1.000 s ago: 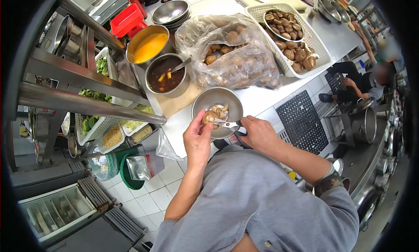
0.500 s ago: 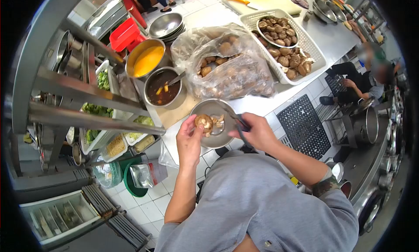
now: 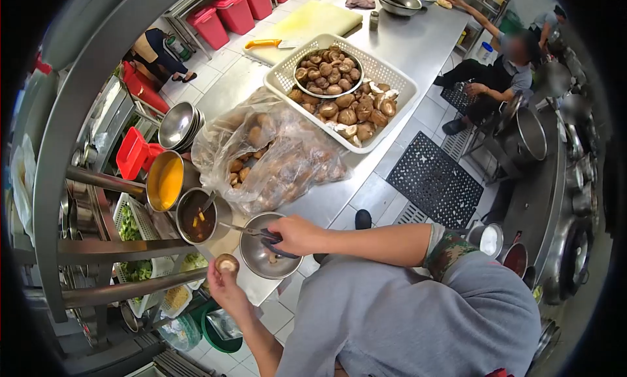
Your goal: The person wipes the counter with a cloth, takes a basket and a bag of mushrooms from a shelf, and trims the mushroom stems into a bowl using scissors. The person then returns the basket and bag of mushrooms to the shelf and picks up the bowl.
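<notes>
My left hand [image 3: 225,293] pinches a brown shiitake mushroom [image 3: 227,264], its pale underside partly showing, just left of a steel bowl [image 3: 251,254]. My right hand [image 3: 297,236] is closed around the dark handles of kitchen scissors [image 3: 238,229]. The scissor blades point left across the bowl, apart from the mushroom. Small pale pieces, apparently stems, lie in the bowl. Beyond it, a clear plastic bag [image 3: 294,171] holds many mushrooms. Farther back, a white perforated basket [image 3: 406,89] contains more mushrooms, with a round container [image 3: 357,83] of them inside.
Left of the bowl stand a pot of dark sauce [image 3: 189,227] and a pot of orange liquid [image 3: 163,184]. An orange-handled knife [image 3: 264,43] lies on a cutting board [image 3: 310,24]. Metal rails [image 3: 124,247] run close on the left. A seated person [image 3: 513,70] is across the aisle.
The view has turned, so the table sits differently in it. My left hand with the mushroom has moved from over the bowl to its left side. The scissors now extend across the bowl.
</notes>
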Demonstrator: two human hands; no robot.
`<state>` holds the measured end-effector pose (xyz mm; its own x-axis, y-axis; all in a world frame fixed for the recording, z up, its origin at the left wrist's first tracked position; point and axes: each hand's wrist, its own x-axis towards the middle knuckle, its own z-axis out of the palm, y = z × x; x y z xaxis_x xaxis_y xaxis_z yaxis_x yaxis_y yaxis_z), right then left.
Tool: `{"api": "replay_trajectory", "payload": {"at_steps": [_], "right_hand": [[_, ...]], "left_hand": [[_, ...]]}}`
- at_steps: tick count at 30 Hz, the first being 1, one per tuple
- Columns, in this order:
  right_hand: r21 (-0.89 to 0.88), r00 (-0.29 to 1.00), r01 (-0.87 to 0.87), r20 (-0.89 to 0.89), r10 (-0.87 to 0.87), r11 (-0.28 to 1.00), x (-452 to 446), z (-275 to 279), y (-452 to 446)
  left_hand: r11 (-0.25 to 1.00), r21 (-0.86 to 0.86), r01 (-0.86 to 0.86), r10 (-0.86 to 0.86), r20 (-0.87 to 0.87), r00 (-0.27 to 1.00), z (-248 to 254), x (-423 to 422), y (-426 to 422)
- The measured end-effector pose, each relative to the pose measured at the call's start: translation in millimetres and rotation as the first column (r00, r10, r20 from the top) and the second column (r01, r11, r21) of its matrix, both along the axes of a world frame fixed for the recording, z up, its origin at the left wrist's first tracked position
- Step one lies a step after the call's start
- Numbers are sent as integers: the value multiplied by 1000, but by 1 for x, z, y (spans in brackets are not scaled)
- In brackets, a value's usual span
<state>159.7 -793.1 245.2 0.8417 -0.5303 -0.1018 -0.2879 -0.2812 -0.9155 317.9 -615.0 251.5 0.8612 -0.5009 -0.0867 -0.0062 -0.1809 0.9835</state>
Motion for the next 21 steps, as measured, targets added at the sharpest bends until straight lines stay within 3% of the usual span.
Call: {"api": "replay_trajectory", "payload": {"at_steps": [1,2,4,6,8,9,16,21], "right_hand": [[-4,1000,-16,23,16,1000,-10,0,-7],[-11,998,-37,47,38,999,-20,1,-16],[105,993,-108,-32,112,989,-62,32,-41],[103,975,-175,-119,187,979,-100,34,-64],[187,989,-106,-83,124,977,-128,37,-79],[298,950,-102,-255,182,949,-137,51,-91],[356,976,88,-216,-9,930,-196,42,-136],[330,957,148,-287,-50,932,-222,50,-166]], "left_hand": [[993,-69,-96,86,-134,987,11,0,-6],[994,-72,-80,69,-150,986,21,-5,-15],[999,-43,20,-27,-153,988,34,-17,-48],[988,-58,140,-149,-189,971,36,-34,-87],[962,-140,236,-262,-211,942,40,-59,-135],[945,-187,270,-306,-207,929,44,-75,-157],[788,-283,546,-595,-123,795,44,-148,-236],[714,-164,680,-699,-106,708,50,-170,-268]]}}
